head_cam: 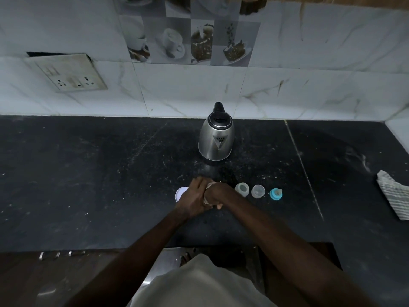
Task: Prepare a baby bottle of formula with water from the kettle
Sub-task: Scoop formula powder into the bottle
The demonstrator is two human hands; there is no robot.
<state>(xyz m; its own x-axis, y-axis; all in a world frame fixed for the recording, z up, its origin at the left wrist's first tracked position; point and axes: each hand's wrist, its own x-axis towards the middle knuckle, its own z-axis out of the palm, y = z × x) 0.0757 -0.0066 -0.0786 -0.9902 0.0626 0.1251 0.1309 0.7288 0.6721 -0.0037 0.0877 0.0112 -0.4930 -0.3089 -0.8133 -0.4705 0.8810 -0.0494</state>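
Observation:
A steel electric kettle stands at the back of the black counter, its spout facing me. My left hand and my right hand are clasped together around a pale object, which is mostly hidden by my fingers; I cannot tell what it is. A round white lid lies flat just left of my left hand. To the right of my hands stand, in a row, the clear baby bottle, a clear cap and a teat in a blue ring.
A striped grey cloth lies near the counter's right edge. The marble-tiled wall behind the kettle carries a socket plate at the left. The counter's front edge runs just below my forearms.

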